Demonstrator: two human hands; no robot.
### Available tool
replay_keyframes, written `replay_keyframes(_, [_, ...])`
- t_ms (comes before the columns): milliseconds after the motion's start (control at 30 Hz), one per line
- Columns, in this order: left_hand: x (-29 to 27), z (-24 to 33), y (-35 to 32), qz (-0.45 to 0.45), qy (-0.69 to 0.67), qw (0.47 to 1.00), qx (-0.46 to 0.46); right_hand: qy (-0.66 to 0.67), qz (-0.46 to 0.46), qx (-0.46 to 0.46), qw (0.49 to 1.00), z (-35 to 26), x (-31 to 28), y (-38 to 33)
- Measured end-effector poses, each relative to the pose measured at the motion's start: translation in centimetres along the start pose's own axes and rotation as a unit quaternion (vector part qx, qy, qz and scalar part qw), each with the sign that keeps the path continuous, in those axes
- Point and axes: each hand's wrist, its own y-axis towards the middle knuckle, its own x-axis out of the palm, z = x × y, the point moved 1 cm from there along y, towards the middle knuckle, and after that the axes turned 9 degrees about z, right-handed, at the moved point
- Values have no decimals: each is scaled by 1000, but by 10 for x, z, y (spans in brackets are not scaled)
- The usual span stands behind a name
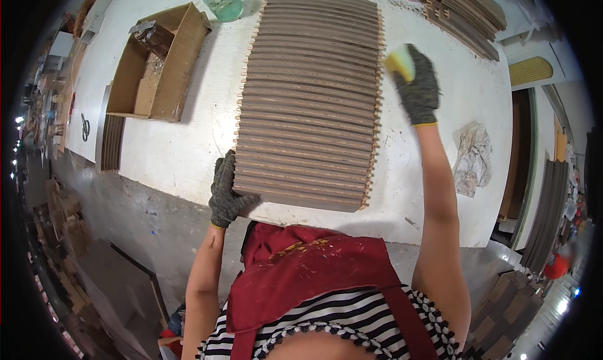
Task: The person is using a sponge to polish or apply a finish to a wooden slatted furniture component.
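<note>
A long block of grey-brown wooden slats point(308, 102), packed side by side with notched ends, lies across the white table. My left hand point(227, 193), in a dark grey knit glove, rests against its near left corner. Its fingers lie along the left side and the thumb stretches along the front edge. Off the block's right side, my gloved right hand point(422, 87) is closed on a sponge point(400, 65), yellow and whitish, slightly blurred. The sponge is close to the slat ends; whether it touches them I cannot tell.
An open cardboard box point(147, 87) with a brown container inside stands at left, near scissors point(85, 127). A greenish clear jar point(222, 0) is at the back. More slats point(465, 14) lie back right. A crumpled pale cloth point(473, 159) lies right, near the table's edge.
</note>
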Motion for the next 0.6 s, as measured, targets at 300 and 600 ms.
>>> replay_keyframes(300, [-1, -10, -4, 4, 26, 999, 41, 278, -266, -199, 901, -177, 11, -108])
replay_keyframes(600, [-5, -6, -1, 15, -18, 999, 35, 87, -43, -25, 995, -98, 75, 21])
